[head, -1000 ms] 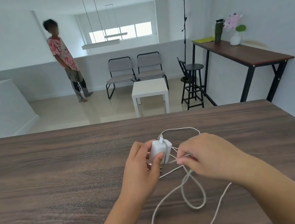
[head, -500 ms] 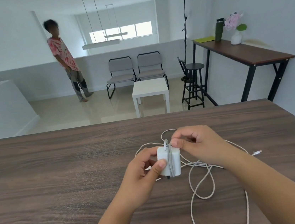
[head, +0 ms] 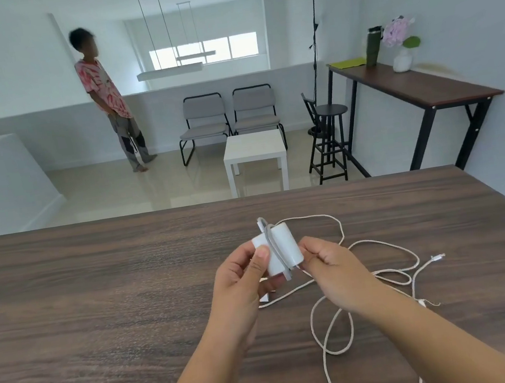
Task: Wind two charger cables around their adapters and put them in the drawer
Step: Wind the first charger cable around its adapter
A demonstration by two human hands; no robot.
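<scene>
Over a dark wood counter (head: 100, 305), the left hand (head: 240, 283) grips the white adapter (head: 279, 250), fingers curled around it. The right hand (head: 330, 269) pinches the cable (head: 382, 271) beside it. Each turn should probably lie snug against the last.

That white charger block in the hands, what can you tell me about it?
The adapter is a white, glossy, plastic-looking block with rounded corners, held tilted above the wooden table. The left hand grips it, thumb on its face; the right hand holds its right side. One turn of pale cable crosses it; the rest lies loose on the table.
</scene>
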